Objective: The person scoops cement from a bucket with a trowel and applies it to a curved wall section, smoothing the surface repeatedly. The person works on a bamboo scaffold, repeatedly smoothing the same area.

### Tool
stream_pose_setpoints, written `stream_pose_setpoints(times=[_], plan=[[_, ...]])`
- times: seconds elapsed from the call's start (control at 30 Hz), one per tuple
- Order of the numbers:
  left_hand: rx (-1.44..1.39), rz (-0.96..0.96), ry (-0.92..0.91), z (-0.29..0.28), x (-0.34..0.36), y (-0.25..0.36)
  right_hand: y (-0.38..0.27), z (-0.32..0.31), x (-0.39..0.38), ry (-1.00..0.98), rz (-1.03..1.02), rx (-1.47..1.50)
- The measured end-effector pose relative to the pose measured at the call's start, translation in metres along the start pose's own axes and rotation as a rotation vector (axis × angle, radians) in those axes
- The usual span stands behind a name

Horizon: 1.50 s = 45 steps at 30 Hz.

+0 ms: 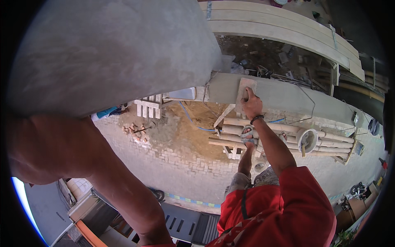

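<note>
My right hand is closed around the grip of a rectangular plastering float. The float lies flat on the smooth grey top of a plastered wall, set crosswise to its length. Close at the left, my left arm rises to the underside of a large grey plastered surface. At the left rim my left hand seems to be against that surface. Its fingers are hidden, so I cannot tell whether it holds anything.
My sandalled feet stand on a bamboo-pole platform. A mortar-smeared bucket sits on it, to the right. Below lie sand, broken bricks and paving. Bent wires stick out along the wall; long pale beams run beyond it.
</note>
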<state>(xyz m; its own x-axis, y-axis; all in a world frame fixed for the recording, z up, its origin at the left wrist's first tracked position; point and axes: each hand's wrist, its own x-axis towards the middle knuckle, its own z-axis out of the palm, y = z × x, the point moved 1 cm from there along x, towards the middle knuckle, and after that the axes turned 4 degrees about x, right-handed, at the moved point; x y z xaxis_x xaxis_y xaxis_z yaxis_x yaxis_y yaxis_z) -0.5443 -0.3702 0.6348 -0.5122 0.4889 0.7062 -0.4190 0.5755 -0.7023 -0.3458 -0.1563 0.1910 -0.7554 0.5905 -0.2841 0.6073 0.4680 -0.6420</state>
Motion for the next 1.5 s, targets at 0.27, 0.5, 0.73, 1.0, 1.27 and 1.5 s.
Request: stream_pose_setpoints(times=[0.27,0.5,0.73,1.0,1.27,1.5], plan=[[0.213,0.164,0.018,-0.002,0.002,-0.007,-0.048,0.078,0.022,-0.122,-0.035,-0.031],[0.201,0.188,0.075,-0.004,0.006,-0.002,0.061,-0.017,0.036,-0.003,0.093,-0.176],[0.199,0.205,0.111,-0.004,0.008,-0.006,0.17,-0.152,0.033,0.213,0.113,-0.265],[0.239,0.313,0.173,-0.004,0.012,-0.008,0.171,-0.144,0.008,0.211,0.065,-0.14],[0.235,0.212,0.07,-0.008,0.01,-0.005,0.178,-0.11,0.019,0.278,0.095,-0.044],[-0.663,-0.238,0.112,0.098,-0.005,-0.038,0.03,0.026,-0.003,-0.045,-0.129,0.136]])
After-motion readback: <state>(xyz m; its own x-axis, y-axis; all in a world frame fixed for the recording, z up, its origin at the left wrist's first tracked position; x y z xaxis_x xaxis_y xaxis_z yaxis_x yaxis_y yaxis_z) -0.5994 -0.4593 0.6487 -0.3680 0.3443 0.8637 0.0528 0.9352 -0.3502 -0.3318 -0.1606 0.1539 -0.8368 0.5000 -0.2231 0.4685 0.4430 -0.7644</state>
